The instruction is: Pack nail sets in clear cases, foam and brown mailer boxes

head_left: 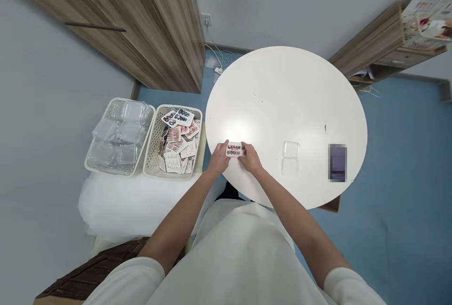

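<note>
Over near-left edge of white oval tabletop [286,93]: white rectangular card [233,149] bearing colourful pieces [233,147], left hand [219,158] and right hand [250,158] pinching opposite ends. Step looks like steadying card; next move likely calls for even grip.

We see one small white card [233,149] near the middle of the frame. It is of rectangular shape, held at its two short ends, and its long side goes from left to right. On its face, which is turned up, we see two rows of small oval pieces [233,152], reddish and dark. Whether it rests or is lifted, we cannot tell.
</note>
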A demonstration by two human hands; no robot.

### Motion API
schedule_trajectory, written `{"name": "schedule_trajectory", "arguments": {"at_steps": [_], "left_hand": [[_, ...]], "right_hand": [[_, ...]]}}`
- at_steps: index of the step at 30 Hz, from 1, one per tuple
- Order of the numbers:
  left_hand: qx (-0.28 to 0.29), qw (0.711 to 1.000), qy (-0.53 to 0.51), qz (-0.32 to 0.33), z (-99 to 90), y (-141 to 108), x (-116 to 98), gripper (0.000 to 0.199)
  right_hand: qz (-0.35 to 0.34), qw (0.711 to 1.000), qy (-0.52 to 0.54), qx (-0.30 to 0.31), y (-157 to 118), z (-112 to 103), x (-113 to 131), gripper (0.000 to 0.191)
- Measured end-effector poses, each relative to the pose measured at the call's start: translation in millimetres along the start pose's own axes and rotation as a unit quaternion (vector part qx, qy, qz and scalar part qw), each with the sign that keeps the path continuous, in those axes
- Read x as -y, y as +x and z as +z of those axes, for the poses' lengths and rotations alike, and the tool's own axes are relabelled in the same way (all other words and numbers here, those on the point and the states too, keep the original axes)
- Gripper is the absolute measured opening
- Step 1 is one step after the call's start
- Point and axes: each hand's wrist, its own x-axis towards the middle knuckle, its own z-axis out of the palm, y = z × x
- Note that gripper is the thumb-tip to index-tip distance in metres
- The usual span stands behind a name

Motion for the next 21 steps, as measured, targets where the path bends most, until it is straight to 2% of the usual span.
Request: {"name": "schedule_trajectory", "arguments": {"at_steps": [6,13,18,21], "left_hand": [[0.035,0.998,-0.024,0.051,29.2,-9,-37,0.067],[0.045,0.993,-0.055,0.097,76.5,-19,-90,0.065],[0.061,0.992,-0.056,0.091,112.9,-13,-128,0.062],[0.074,0.991,-0.041,0.102,129.9,-6,-142,0.061]], "right_hand": [[-0.002,1.000,0.022,-0.009,-41,-34,-33,0.072],[-0.021,0.998,0.035,-0.044,-85,-80,-85,0.070],[-0.034,0.998,0.039,-0.036,-103,-115,-128,0.068],[-0.034,0.999,0.022,-0.026,-106,-130,-152,0.067]]}}
